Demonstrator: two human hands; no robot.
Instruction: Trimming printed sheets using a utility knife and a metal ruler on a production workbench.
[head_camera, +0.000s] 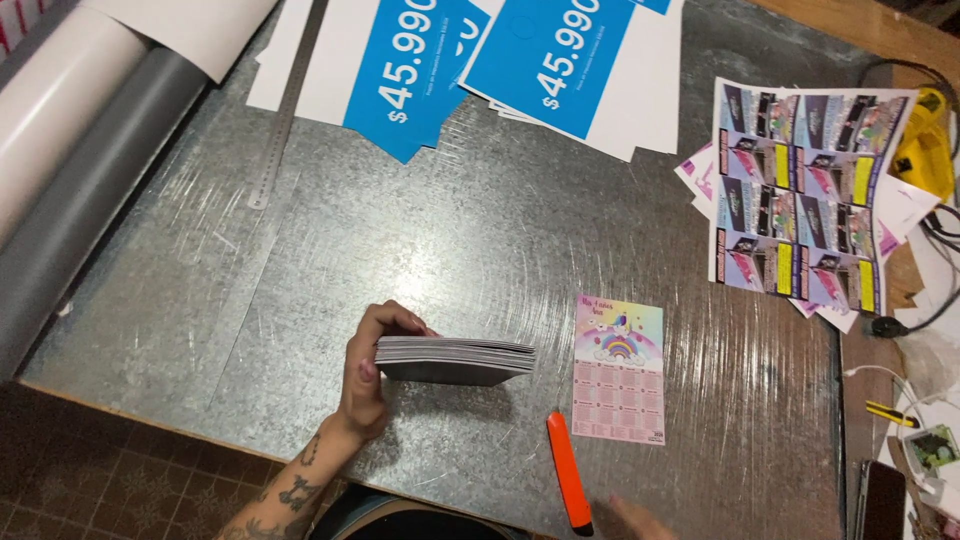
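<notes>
My left hand (368, 372) grips the left end of a thick stack of cards (455, 360) and holds it flat just above the metal table (400, 230). To the right of the stack, a single pastel pink card with a rainbow picture (619, 369) lies face up on the table. An orange utility knife (569, 471) lies near the front edge, below that card. Only the fingertips of my right hand (638, 521) show at the bottom edge, close to the knife's lower end and holding nothing that I can see.
Blue and white printed signs (470, 60) lie at the back, with a steel ruler (287, 105) left of them. Rolls of grey and white material (70, 150) lie at far left. A sheet of uncut colourful prints (795, 190) lies at right, beside cables and a yellow tool (925, 145).
</notes>
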